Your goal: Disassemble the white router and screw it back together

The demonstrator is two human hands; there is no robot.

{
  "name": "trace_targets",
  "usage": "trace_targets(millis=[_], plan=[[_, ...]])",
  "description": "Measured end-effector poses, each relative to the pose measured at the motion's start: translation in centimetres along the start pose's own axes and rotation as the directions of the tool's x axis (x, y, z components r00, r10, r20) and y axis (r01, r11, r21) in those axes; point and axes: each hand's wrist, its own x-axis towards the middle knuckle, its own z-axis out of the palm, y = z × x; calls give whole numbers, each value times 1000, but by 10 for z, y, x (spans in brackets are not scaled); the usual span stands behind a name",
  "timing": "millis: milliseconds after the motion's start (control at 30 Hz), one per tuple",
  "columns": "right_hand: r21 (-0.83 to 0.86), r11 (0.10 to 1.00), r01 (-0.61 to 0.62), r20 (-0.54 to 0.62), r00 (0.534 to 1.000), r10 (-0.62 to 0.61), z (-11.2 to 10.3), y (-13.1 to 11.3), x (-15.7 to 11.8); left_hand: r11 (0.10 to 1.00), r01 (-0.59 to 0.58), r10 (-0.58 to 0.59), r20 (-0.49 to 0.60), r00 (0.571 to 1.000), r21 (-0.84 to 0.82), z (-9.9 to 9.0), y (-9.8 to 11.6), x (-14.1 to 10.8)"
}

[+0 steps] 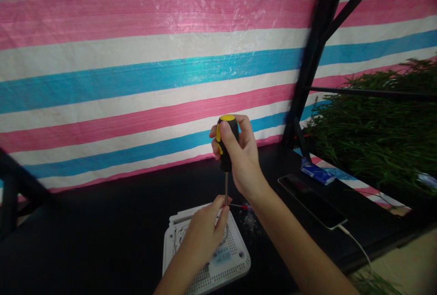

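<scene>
A yellow and black screwdriver (226,160) stands upright, its shaft pointing down at a white perforated plastic casing (235,258) on the black tabletop. My right hand (241,149) is wrapped round the handle. My left hand (210,222) lies over the casing, its thumb and fingers pinching the lower part of the shaft. The screwdriver's tip is hidden behind these fingers. A bluish label (222,257) shows on the casing, below my left hand. A thin wire with a small red piece (245,207) lies at the casing's upper right edge.
A phone (312,200) with a white cable lies on the black table (102,236) at the right, near a blue packet (317,171). Black metal posts (312,53) rise before a striped sheet (153,76). Green plants (382,122) are at the far right.
</scene>
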Motion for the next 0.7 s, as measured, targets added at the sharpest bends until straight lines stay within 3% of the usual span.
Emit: trace_targets(millis=[100,267,567,700], plan=[[-6,1000,-22,21,1000,22,-2,0,1,999,20,-22,41,999,47,-1,-8,-7],[-85,995,-57,85,994,65,-15,-4,-5,963,119,-179,244,953,240,4,-21,-15],[-150,987,-59,266,959,98,-14,-5,-5,965,83,-146,250,957,247,6,-26,-14],[-174,985,-16,132,990,39,-15,-2,-8,976,72,-119,225,967,205,6,-28,-15]])
